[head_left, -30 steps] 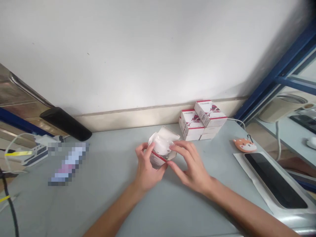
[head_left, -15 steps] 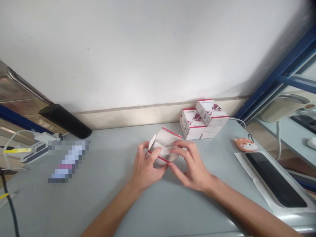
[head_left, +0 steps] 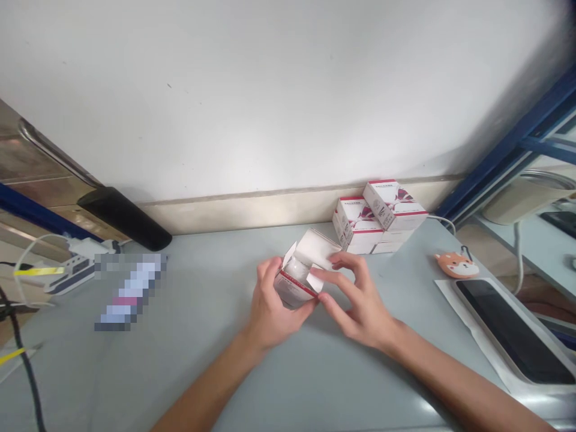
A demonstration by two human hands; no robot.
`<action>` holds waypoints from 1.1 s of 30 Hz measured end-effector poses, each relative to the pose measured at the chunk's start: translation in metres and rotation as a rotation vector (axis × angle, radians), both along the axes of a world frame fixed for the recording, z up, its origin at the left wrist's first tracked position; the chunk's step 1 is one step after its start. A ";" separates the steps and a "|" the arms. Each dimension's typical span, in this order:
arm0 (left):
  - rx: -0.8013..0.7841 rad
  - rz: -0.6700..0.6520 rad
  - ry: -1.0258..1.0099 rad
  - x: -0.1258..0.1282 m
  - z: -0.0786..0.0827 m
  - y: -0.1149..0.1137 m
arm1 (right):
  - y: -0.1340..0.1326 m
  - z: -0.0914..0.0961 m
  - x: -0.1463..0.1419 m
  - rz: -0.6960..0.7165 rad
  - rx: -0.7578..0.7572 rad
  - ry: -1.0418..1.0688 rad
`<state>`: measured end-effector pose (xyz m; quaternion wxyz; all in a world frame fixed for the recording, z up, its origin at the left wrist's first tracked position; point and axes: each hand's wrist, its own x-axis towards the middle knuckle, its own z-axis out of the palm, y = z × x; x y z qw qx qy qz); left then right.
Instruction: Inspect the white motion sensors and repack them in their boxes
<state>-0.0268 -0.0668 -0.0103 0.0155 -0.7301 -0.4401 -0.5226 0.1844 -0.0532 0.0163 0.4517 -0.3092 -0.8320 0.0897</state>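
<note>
A small white carton with a red stripe [head_left: 292, 291] stands open between my hands, its flaps spread. Something white and translucent [head_left: 297, 270] sits inside, partly hidden by the flaps and my fingers. My left hand [head_left: 274, 303] cups the carton's left side and underside. My right hand [head_left: 355, 297] reaches in from the right, with its fingertips on the carton's flap and lower edge. Behind them, a stack of similar white-and-red boxes [head_left: 375, 219] stands against the wall on the grey table [head_left: 202, 366].
On the table lie an orange fox-shaped trinket [head_left: 456, 264], a dark-screened tablet on a white sleeve [head_left: 513, 330] and a pixelated object [head_left: 130, 292]. A black cylinder [head_left: 123, 226] and a power strip [head_left: 74, 276] with cables are at left.
The carton has turned in my hands, and its open end and flaps now face up and back. The head view has shifted slightly, moving the scene a little to the right.
</note>
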 end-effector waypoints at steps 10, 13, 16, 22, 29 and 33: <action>-0.007 0.029 0.122 -0.002 0.015 0.001 | 0.000 0.004 0.005 -0.056 0.051 -0.027; -0.002 0.073 0.162 -0.004 0.014 0.001 | -0.001 0.001 0.006 -0.065 0.039 -0.040; 0.006 0.102 0.186 -0.005 0.012 0.000 | 0.000 -0.001 0.006 -0.045 0.019 -0.046; -0.024 0.116 0.212 -0.006 0.011 -0.002 | 0.003 -0.001 0.002 -0.052 -0.009 0.055; 0.009 0.076 0.208 -0.004 0.009 0.000 | 0.004 -0.001 0.004 0.025 0.010 0.103; 0.000 0.073 0.207 -0.002 0.008 0.000 | 0.003 -0.002 0.007 0.055 0.131 0.106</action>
